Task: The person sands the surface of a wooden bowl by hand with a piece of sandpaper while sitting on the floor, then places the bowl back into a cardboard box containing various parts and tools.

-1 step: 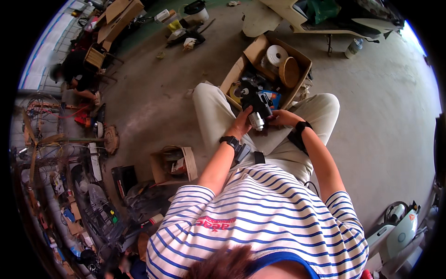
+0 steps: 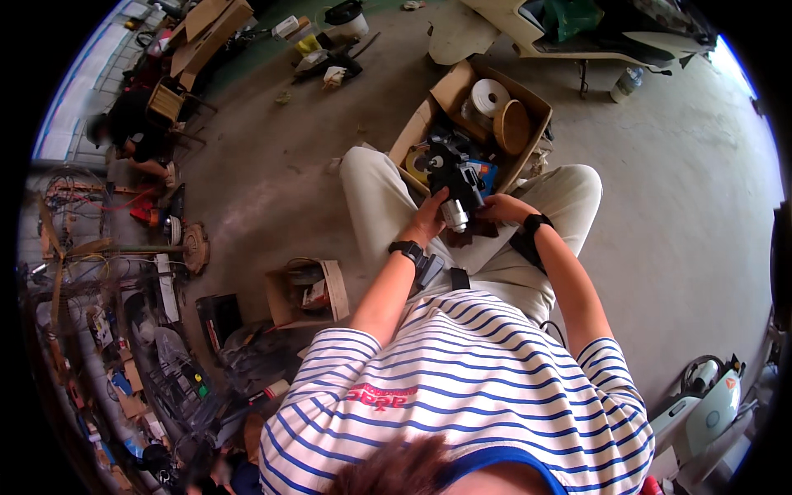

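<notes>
Between my knees I hold a black device with a silver cylinder end, perhaps a small geared motor [image 2: 455,175]. My left hand [image 2: 429,218] is closed around its left side, with the thumb lying along the black body. At the lower right of the device my right hand [image 2: 505,208] has its fingers bent against it; the fingertips are partly hidden. The silver end points toward me. Just beyond, an open cardboard box [image 2: 532,87] contains a white roll [image 2: 490,97], a round brown disc [image 2: 512,128] and a yellow ring-shaped roll [image 2: 417,166].
A cream scooter [image 2: 495,33] stands beyond the box, with a plastic bottle [image 2: 627,85] near it. A smaller cardboard box [image 2: 334,290] is on the floor to my left. Shelving with cluttered parts [image 2: 169,363] lines the left side. Another person [image 2: 136,124] sits at the far left.
</notes>
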A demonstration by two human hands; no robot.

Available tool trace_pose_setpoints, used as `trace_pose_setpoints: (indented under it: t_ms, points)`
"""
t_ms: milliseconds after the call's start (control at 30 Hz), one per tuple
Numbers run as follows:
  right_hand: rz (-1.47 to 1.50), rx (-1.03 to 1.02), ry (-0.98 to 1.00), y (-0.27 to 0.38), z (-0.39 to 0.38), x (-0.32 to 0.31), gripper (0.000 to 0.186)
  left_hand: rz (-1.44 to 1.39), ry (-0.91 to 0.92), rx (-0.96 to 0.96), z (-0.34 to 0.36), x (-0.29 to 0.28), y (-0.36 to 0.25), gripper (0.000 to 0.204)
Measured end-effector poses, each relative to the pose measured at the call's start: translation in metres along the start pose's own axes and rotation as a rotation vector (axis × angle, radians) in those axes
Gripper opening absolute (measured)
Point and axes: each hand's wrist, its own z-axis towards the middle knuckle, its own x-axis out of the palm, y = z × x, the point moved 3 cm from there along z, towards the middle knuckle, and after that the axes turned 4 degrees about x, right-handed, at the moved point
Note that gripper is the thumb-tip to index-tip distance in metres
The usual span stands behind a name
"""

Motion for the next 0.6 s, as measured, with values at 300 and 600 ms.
trace_pose_setpoints:
  t_ms: [300,600]
  points:
    - [0.529,-0.075,-0.272,0.007,-0.002,-0.023,0.025,0.019,-0.039,0.159,0.006,-0.006,-0.009,0.053]
    - [1.406,-0.409,-0.214,0.036,-0.032,-0.037,0.041,-0.016,-0.28,0.175,0.006,-0.023,-0.013,0.042]
